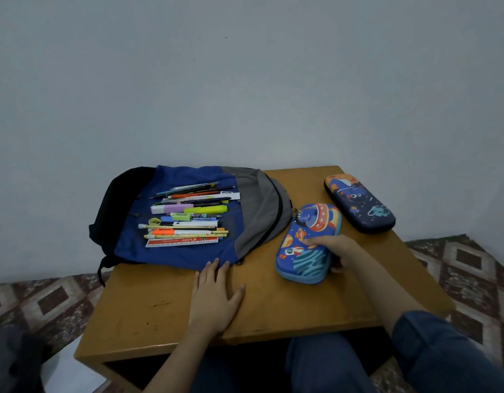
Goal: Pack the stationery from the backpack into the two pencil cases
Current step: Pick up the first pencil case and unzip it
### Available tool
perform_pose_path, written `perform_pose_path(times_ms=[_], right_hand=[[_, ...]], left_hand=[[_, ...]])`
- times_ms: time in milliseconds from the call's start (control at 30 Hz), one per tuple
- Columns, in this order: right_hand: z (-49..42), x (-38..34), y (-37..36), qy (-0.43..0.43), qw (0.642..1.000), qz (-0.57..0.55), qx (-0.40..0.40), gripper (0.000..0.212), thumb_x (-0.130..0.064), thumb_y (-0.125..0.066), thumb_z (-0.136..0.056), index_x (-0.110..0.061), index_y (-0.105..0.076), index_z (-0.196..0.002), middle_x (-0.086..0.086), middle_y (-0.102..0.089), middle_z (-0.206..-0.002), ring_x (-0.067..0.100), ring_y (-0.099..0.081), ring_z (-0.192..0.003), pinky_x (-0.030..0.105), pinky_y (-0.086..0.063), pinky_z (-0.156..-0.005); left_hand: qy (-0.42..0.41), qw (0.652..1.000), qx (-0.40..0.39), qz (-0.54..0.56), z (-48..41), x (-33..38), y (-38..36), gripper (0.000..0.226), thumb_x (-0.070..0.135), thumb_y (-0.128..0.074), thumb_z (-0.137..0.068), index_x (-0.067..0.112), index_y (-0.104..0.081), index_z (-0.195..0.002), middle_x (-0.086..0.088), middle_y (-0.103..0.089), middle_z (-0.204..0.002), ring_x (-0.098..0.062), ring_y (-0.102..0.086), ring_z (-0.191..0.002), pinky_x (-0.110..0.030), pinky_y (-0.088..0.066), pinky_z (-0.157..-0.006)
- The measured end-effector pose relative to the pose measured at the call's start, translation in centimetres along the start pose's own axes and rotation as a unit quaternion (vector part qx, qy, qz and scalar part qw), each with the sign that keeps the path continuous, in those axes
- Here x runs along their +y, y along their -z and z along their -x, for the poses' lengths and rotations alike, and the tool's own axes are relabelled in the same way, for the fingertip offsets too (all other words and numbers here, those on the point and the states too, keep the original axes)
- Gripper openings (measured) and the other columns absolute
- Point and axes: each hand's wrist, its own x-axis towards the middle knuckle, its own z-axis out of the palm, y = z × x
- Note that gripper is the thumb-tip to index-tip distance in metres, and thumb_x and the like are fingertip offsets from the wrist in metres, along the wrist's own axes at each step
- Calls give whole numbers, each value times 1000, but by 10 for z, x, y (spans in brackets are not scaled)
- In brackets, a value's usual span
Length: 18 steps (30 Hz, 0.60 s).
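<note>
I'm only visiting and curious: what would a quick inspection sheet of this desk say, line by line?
Surface: wooden table, a few dark marks.
Job's things: backpack lies flat with stationery spread on top; light blue pencil case and dark blue pencil case to its right, both look closed.
Clutter: nothing seen.
Hands: left hand flat on the table, fingertips at the backpack's edge; right hand grips the light blue pencil case.
Cables: nothing seen.
Surroundings: plain wall behind, patterned floor.
</note>
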Motion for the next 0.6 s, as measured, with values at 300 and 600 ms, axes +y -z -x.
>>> perform_pose_path(times_ms=[300,600], right_hand=[[21,13,-1,91,971,-148,-167,27,-21,-70,-79,-9,-63,-102,9,-73,-88,23,-70,-73,31,-57,-61],[44,-2,-7,123,921,-15,-369,62,-25,-79,-52,-13,-58,-109,7,-73,-93,21,-71,-80,32,-58,-68]], left_hand=[[3,999,-34,-20,-6,-3,2,68,61,-33,-91,28,-17,-148,6,-8,-157,-14,-4,-145,-34,-2,-117],[55,845,-43,530,-34,16,82,56,48,-46,-89,17,-45,-135,-3,-55,-127,-17,-56,-108,-27,-49,-80]])
